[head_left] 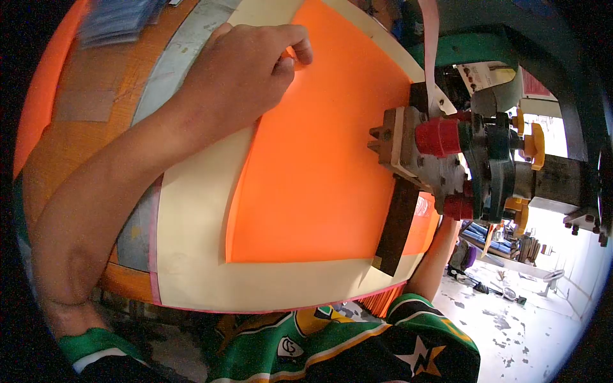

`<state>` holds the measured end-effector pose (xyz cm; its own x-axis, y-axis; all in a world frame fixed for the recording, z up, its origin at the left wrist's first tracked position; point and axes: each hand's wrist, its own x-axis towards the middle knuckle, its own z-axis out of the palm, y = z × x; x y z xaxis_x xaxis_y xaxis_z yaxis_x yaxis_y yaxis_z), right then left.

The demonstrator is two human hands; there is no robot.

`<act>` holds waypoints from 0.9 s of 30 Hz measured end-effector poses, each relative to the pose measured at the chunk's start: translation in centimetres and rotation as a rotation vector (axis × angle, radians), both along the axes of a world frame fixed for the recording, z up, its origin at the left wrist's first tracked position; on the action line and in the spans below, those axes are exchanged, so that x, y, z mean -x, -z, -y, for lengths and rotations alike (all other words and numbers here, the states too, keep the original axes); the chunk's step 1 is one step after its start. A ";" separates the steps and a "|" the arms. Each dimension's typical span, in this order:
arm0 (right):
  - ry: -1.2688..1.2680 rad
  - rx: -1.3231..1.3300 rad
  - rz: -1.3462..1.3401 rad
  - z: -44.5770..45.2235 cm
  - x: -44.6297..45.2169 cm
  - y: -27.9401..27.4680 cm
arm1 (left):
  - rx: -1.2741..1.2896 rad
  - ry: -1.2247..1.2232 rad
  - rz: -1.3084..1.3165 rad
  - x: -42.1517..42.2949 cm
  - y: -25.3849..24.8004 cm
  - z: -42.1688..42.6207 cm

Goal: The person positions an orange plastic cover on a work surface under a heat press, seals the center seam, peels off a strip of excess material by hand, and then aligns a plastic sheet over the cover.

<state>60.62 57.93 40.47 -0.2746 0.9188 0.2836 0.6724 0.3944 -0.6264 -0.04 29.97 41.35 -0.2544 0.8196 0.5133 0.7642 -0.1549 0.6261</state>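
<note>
A large orange sheet (pixel 313 166) lies on a cream board (pixel 191 236), its left edge slightly raised. My left hand (pixel 255 64) is at the sheet's upper left edge, with bent fingers and the thumb and index finger curled at the orange material. The fingers' undersides are hidden. Over the sheet's right side stands a machine head (pixel 415 143) with a toothed metal block, red knobs and yellow wing screws. Under it, a dark metal bar (pixel 396 223) crosses the sheet. My right forearm (pixel 431 268) goes up behind the machine, which hides my right hand.
A wooden table (pixel 96 153) with a grey metal strip (pixel 143 236) lies left of the board. Blue-grey sheets (pixel 118 22) are at the upper left. A pink strap (pixel 429 45) hangs near the machine's green frame (pixel 472 48). Shelves with stacked items (pixel 511 246) are at the right.
</note>
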 end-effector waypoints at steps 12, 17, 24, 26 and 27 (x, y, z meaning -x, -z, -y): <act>0.025 -0.003 -0.001 0.6 -1.2 -0.3 | 0.015 0.029 0.041 0.1 -0.1 0.2; 0.033 0.000 0.002 0.7 -1.4 -0.3 | 0.057 0.034 0.035 0.2 -0.5 0.3; 0.031 -0.005 0.000 0.8 -1.4 -0.4 | 0.009 0.036 0.028 0.2 -0.1 0.3; 0.032 -0.004 0.002 0.8 -1.4 -0.4 | 0.033 0.038 0.032 0.1 -0.2 0.3; 0.030 -0.002 0.001 0.8 -1.4 -0.4 | 0.010 0.041 0.037 0.1 -0.2 0.2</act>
<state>62.06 57.12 40.90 -0.2474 0.9259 0.2853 0.6845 0.3755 -0.6249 -0.18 29.76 41.50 -0.2392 0.8347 0.4961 0.7336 -0.1793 0.6555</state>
